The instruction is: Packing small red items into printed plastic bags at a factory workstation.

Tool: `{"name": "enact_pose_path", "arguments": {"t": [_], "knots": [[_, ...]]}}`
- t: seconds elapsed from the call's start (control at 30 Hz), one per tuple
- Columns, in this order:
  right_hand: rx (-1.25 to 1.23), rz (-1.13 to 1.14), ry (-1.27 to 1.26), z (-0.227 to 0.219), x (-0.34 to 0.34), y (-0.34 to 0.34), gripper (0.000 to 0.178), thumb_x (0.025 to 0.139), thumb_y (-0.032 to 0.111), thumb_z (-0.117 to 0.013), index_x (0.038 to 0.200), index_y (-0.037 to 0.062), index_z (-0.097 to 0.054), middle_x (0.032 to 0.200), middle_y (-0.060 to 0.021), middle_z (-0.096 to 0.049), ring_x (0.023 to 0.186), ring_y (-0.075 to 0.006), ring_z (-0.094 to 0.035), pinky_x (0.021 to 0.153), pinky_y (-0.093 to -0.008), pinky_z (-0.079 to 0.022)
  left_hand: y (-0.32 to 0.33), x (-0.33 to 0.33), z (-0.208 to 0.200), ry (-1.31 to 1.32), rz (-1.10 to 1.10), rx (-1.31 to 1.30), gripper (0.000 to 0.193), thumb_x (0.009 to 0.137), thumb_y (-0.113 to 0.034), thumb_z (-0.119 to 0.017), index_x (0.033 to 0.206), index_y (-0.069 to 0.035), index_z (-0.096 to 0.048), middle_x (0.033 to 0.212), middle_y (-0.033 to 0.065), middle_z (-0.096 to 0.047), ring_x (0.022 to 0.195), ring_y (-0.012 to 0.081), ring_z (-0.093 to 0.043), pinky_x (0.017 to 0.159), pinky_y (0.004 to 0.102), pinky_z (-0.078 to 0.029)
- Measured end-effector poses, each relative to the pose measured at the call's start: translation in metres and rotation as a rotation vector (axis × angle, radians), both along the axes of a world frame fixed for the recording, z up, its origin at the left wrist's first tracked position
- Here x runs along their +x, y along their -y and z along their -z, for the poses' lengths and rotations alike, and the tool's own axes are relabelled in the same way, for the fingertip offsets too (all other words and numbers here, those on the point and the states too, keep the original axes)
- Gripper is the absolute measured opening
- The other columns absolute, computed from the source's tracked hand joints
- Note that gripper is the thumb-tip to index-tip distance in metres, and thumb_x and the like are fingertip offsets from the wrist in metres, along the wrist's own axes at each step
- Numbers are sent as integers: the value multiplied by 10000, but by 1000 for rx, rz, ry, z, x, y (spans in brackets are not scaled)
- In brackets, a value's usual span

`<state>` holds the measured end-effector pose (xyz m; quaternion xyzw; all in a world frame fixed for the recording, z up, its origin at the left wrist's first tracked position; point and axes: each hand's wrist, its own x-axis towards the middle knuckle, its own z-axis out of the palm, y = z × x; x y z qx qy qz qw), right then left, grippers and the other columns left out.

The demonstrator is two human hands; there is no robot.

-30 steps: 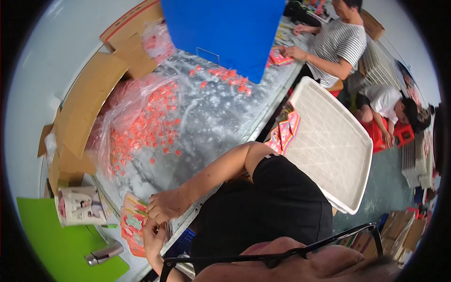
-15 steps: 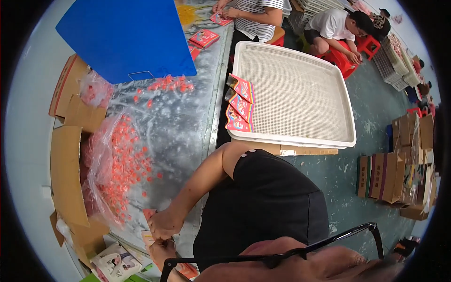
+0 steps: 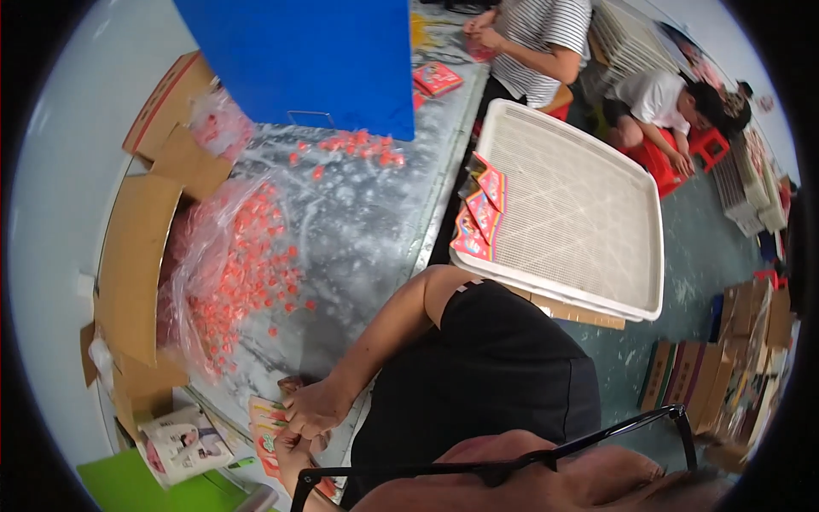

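My right hand (image 3: 314,410) reaches over the table's near edge, fingers curled, with a small, brownish, shiny-looking pouch (image 3: 292,386) at its fingertips. Pressed close against it is my left hand (image 3: 293,450), its fingers bent in a pinch; the meeting point is partly hidden by the knuckles. Flat printed pouches (image 3: 266,424) in pink and cream lie beside and under the left hand. Farther off, small red-wrapped pieces (image 3: 243,299) spill from a clear plastic bag (image 3: 194,273) onto the grey table (image 3: 358,213). Several opened pink pouches (image 3: 482,213) lean along the white mesh tray's (image 3: 580,213) left edge.
A large blue board (image 3: 307,60) stands over the table's far part, near more red pieces (image 3: 363,147). Cardboard boxes (image 3: 136,264) line the left side. A co-worker in a striped shirt (image 3: 542,43) handles a pouch; another person (image 3: 653,107) sits beyond the tray.
The view has swung, so the table and tray sit farther right. My right hand has turned slightly; the pouch at its fingertips now looks brownish instead of red. Both hands stay close together.
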<state>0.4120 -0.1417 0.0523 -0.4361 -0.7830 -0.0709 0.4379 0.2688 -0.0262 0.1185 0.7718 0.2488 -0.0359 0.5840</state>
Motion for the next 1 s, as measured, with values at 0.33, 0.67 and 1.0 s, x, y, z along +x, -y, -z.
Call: {"name": "enact_pose_path", "arguments": {"t": [0.33,0.67,1.0], "knots": [[-127,-129,195,-7,-4,-5,145,690,222,-656,640,86,-657,749,-89,-610,812,-308,-625,806,-498,-446,23,-9,-16,-152,106,539,165,743,-19,-710,883,52,-660,702,117,-689,673,142,-657,629,305,-504],[-49,-104,93,-16,15,14,176,705,238,-673,682,69,-633,820,-87,-614,797,-280,-623,726,-427,-476,1,-11,1,-105,126,-60,166,820,11,-651,985,3,-656,832,-8,-656,730,53,-565,647,215,-450],[-52,-84,127,-22,10,16,179,688,249,-706,661,74,-677,732,-102,-651,764,-279,-643,702,-420,-498,-17,-14,26,-120,127,-196,155,820,-15,-642,975,-4,-639,889,-21,-630,765,48,-559,671,208,-434]]}}
